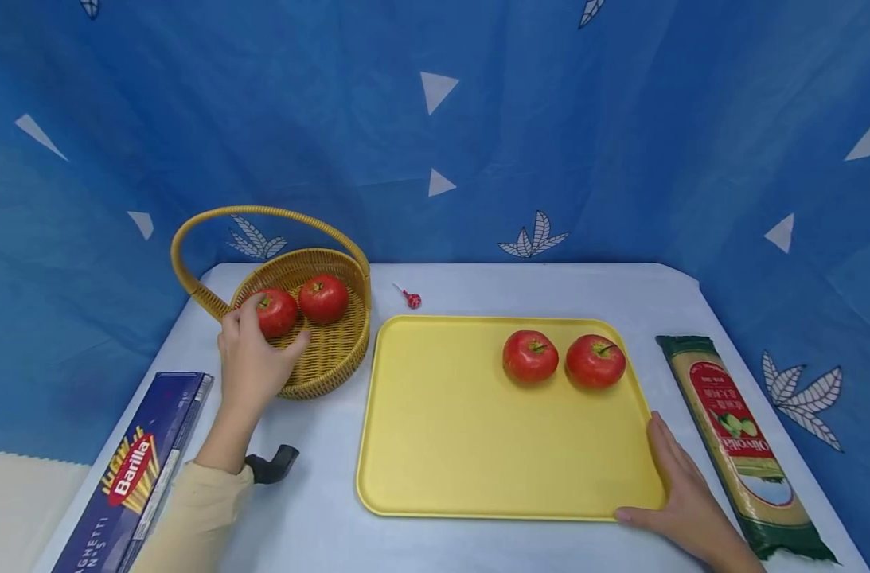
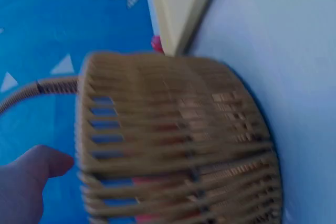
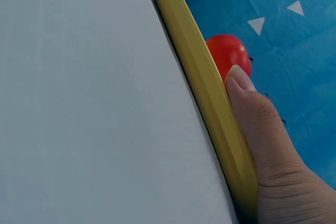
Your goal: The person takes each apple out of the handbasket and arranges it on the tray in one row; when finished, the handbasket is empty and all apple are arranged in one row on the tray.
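My left hand [image 1: 255,366] reaches over the front left rim of a wicker basket [image 1: 320,388]. Its fingertips are at the left red apple [image 1: 277,313], while the thumb stands apart from that apple. A second red apple [image 1: 323,299] lies beside it in the basket. In the left wrist view the basket wall [image 2: 157,114] hides most of the apples, and the thumb [image 2: 50,161] shows by the rim. My right hand [image 1: 681,493] holds the near right corner of a yellow tray [image 1: 506,446], thumb [image 3: 244,85] along its edge. Two red apples [image 1: 530,356] [image 1: 595,361] sit at the tray's far right.
A blue spaghetti box [image 1: 137,469] lies left, near a black pipe-shaped object [image 1: 272,464]. Beyond the tray is a small red lollipop [image 1: 412,301]. A green-ended pasta packet [image 1: 743,446] lies to the right. The basket's tall handle [image 1: 270,211] arches up; a blue curtain [image 1: 477,135] hangs behind.
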{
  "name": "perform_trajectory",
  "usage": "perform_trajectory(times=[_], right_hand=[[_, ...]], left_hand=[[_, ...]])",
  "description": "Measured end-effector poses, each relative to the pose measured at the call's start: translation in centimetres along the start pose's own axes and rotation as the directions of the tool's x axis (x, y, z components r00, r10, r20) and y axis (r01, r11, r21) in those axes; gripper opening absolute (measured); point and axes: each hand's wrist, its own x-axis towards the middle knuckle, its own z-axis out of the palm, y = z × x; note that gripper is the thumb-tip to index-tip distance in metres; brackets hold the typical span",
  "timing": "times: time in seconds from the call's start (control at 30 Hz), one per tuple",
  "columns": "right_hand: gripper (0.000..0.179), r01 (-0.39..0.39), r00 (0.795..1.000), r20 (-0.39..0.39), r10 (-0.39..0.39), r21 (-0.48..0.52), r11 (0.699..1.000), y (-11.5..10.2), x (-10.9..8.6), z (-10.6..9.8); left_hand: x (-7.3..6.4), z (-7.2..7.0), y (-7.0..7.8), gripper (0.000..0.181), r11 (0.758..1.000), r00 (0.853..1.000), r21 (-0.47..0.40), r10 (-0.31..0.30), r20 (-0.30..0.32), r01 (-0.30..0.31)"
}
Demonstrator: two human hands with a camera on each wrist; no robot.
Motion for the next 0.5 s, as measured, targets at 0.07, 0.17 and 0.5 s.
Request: perform_trajectory(times=[0.07,0.17,0.5], right_hand=[[0.135,-0.004,1.000,0.001,0.004,0.001,1.000,0.0,0.0,0.0],[0.135,-0.012,1.000,0.004,0.012,-0.001,1.000,0.1,0.0,0.0],[0.137,-0.019,1.000,-0.003,0.019,0.007,1.000,0.1,0.1,0.2]], left_hand=[[0.9,-0.1,-0.8,0.091,0.999,0.999,0.012,-0.044,0.025,0.044],[2.0,0.0,-1.8,0.095,0.996,0.995,0.030,-0.081,0.062,0.079],[4.0,0.8,-2.7,0.105,0.988,0.982,0.096,-0.134,0.131,0.122]])
